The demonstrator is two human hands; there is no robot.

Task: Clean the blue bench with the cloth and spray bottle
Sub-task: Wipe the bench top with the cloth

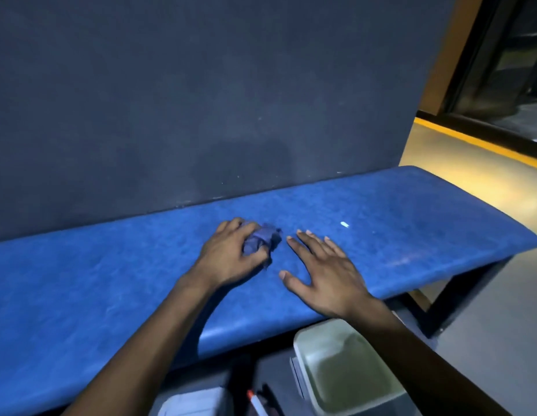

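The blue bench (411,223) runs across the view against a dark wall. My left hand (228,256) presses a crumpled blue cloth (261,238) onto the middle of the seat, fingers closed around it. My right hand (324,271) lies flat on the bench just right of the cloth, fingers spread and holding nothing. A small white speck (344,224) sits on the seat beyond my right hand. At the bottom edge, a thin white object with an orange tip (255,403) shows on the floor; I cannot tell if it is the spray bottle.
A pale green bin (330,349) stands on the floor under the bench's front edge, below my right arm. A white box (192,403) lies at the bottom. The dark wall (201,100) backs the bench. The bench's right end gives onto lit floor with a yellow stripe (477,142).
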